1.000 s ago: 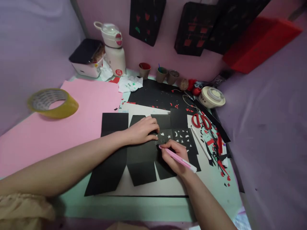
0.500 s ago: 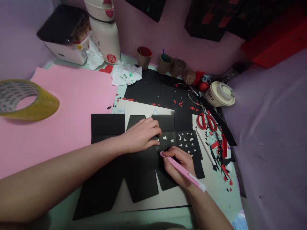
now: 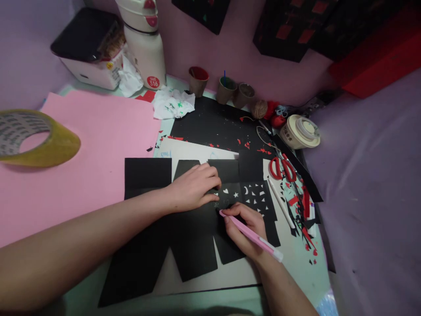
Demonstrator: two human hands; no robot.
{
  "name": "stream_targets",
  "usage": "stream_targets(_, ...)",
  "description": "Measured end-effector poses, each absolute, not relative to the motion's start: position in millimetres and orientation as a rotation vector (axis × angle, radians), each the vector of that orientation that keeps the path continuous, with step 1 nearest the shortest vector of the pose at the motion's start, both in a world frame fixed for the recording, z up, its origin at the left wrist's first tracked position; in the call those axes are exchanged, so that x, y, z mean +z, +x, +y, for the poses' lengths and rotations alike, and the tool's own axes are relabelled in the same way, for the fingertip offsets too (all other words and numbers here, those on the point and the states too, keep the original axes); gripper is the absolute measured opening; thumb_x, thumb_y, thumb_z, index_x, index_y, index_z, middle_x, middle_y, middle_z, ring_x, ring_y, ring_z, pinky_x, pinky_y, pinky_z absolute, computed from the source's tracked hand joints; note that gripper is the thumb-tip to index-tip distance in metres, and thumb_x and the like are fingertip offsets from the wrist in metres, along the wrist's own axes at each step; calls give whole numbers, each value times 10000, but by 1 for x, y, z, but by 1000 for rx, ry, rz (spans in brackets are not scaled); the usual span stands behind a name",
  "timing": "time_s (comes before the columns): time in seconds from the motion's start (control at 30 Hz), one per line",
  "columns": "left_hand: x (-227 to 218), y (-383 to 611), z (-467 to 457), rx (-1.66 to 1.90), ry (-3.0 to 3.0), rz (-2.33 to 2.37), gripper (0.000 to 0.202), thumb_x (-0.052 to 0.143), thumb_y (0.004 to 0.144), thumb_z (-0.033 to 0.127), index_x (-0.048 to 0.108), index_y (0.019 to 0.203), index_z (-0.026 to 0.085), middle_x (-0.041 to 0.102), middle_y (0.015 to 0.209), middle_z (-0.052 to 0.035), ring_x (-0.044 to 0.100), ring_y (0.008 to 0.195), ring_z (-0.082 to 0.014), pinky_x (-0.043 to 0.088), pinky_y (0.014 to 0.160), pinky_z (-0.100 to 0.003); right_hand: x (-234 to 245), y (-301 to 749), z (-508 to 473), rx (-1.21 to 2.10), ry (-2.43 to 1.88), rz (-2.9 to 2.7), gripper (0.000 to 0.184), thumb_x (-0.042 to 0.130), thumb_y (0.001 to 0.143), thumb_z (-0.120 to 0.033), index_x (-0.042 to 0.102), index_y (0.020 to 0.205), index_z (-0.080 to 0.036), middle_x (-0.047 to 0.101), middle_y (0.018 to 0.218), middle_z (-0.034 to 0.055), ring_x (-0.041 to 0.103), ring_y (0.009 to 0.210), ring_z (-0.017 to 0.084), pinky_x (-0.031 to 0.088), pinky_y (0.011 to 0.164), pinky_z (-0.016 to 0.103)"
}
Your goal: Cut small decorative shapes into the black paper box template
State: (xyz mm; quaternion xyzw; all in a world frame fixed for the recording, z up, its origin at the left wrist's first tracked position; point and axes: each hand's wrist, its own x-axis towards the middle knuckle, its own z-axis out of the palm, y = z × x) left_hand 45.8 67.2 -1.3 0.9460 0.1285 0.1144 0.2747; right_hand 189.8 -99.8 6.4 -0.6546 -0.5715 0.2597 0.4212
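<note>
A folded sheet of black card [image 3: 192,245] lies with flaps and slits, and small shapes are cut through its right part: a moon, hearts, a star and triangles. My left hand [image 3: 198,186] rests on the card with fingers slightly bent and apart, pressing it down. In my right hand [image 3: 246,226] is a slim pink craft knife [image 3: 250,234], gripped like a pen. Its tip touches the card just below my left thumb, beside faint drawn outlines. The blade itself is too small to make out.
Red-handled scissors [image 3: 282,169], a white pen [image 3: 281,202] and red and black scraps lie to the right. A tape roll [image 3: 66,140] sits on pink paper [image 3: 98,184] at left. Paper cups [image 3: 198,83], a white bottle [image 3: 144,57] and a lidded tub [image 3: 301,131] stand behind.
The knife tip has shifted very slightly left on the card. My left hand stays in place, and the whole view has moved a little.
</note>
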Motion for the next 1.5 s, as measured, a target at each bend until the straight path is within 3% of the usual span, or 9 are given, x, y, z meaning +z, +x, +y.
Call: stream_targets(1.5,0,46,68,268,2537,353,210,650,869,359,628,957,170,568,1004,-61,500,958,-218,409,872,-369,8,189,-96,671,-1697,-1353,85,611,791,-150,677,740,-168,638,657,7,585,567,127,419,540,239)
